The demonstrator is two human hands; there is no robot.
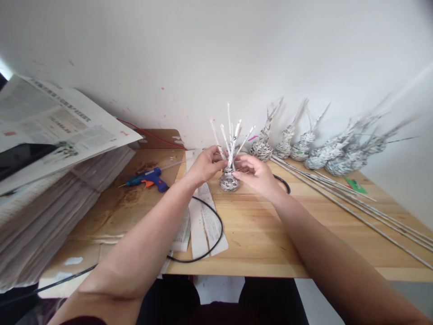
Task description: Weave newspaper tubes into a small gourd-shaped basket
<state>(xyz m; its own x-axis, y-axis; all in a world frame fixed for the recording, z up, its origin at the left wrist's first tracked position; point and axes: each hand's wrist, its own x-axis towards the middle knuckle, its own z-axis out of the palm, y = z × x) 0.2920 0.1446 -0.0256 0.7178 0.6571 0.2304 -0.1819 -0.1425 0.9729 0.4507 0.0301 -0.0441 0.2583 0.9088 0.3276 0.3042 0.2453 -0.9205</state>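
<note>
A small vase-shaped piece woven from rolled newspaper [229, 181] stands upright on the wooden table, several paper sticks fanning up from its neck. My left hand [209, 163] is at the left of the neck, its fingers and thumb closed around the base of the sticks. From the right, my right hand [256, 174] pinches the neck and a stick with thumb and fingers. Parts of the neck are hidden behind the fingers.
Several finished-looking woven paper pieces [261, 149] line the wall. Long paper sticks [338, 194] lie at right. A blue glue gun [154, 179] rests on cardboard [111, 216]. A black cable [221, 225] loops over paper strips [198, 225]. Stacked newspapers [67, 194] rise at left.
</note>
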